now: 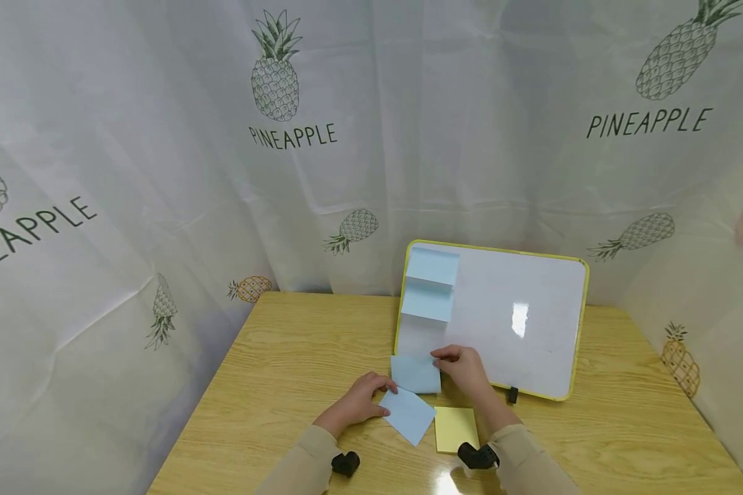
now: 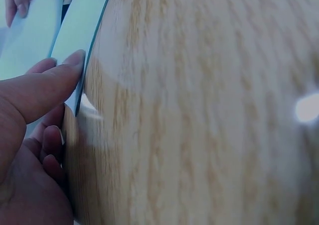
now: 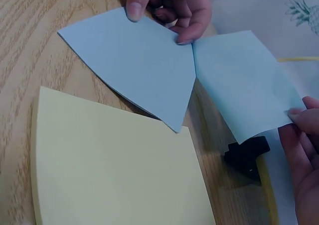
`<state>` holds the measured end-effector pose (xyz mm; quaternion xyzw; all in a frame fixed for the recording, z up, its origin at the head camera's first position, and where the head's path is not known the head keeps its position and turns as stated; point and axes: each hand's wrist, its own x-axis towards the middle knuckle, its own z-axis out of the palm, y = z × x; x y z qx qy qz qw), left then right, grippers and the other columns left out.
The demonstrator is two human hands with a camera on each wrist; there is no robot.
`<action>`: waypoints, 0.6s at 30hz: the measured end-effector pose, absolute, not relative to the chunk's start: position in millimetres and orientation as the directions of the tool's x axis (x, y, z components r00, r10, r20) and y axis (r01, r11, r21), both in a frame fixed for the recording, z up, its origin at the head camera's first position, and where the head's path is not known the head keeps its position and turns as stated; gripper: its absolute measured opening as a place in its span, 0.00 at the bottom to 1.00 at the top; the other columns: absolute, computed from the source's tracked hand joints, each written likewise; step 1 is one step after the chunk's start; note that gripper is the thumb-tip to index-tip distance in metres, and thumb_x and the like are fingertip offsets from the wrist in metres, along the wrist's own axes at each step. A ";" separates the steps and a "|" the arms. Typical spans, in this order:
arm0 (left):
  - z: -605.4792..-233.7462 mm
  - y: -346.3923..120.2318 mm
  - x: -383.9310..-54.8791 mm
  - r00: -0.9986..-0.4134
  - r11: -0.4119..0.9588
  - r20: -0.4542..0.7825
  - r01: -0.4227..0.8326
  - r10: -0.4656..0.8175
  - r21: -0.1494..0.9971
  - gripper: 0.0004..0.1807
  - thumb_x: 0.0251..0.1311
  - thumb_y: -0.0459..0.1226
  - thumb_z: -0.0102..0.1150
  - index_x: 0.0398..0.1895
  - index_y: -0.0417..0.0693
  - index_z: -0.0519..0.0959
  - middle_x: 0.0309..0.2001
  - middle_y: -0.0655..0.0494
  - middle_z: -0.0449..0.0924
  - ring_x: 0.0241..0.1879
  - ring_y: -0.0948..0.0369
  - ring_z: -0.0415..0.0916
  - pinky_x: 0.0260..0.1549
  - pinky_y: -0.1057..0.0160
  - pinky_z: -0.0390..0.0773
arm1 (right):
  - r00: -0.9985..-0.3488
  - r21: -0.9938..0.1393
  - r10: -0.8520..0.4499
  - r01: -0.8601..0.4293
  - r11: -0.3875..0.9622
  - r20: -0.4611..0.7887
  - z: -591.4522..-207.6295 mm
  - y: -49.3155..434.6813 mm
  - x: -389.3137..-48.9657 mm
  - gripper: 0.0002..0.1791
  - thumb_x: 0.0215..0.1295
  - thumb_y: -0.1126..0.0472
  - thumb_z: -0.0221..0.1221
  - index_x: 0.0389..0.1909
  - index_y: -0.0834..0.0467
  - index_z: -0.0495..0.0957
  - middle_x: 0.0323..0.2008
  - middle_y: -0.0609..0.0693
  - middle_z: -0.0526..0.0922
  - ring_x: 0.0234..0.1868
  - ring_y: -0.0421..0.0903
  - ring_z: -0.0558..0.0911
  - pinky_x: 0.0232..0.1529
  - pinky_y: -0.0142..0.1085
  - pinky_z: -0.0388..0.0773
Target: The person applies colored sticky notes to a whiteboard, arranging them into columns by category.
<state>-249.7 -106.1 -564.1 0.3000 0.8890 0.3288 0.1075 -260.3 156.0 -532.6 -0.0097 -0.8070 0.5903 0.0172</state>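
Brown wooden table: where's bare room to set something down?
On the table, bare wood lies left of the person's left hand and right of the yellow-rimmed whiteboard. It's crowded where the right hand holds a pale blue sheet, close to the pale blue paper pad and yellow square paper pad.

First pad [image 1: 410, 416]: laid right of left fingers [image 1: 388, 382]. Loose sheet [image 1: 414, 375]: held left of right fingers [image 1: 446, 351]. Second pad [image 1: 457, 430]: placed before these. Whiteboard [image 1: 501, 330]: set behind, two notes [image 1: 427, 300] attached.

Your forearms [image 1: 535, 464] slant inward. Your left hand [image 1: 360, 399] grips with thumb and fingers, some curled; your right hand [image 1: 463, 368], farther forward, pinches between thumb and fingers.
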 end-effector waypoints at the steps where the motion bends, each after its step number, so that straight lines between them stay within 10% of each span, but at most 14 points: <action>1: -564.3 -106.0 -249.7 -0.797 0.605 0.003 0.460 0.603 0.650 0.18 0.53 0.35 0.73 0.44 0.59 0.77 0.42 0.62 0.69 0.44 0.63 0.67 0.45 0.60 0.69 | -0.999 -0.952 0.040 -0.005 0.307 0.018 -532.3 156.5 -260.5 0.06 0.58 0.74 0.65 0.36 0.64 0.86 0.39 0.55 0.85 0.40 0.48 0.81 0.37 0.35 0.80; 18: -563.6 -106.6 -247.7 -0.801 0.625 -0.015 0.456 0.599 0.634 0.16 0.54 0.34 0.72 0.42 0.59 0.79 0.41 0.64 0.69 0.43 0.65 0.66 0.46 0.62 0.69 | -0.996 -0.963 0.080 -0.005 0.268 0.027 -527.2 165.3 -256.1 0.06 0.59 0.71 0.66 0.38 0.65 0.86 0.39 0.55 0.85 0.38 0.46 0.82 0.35 0.31 0.78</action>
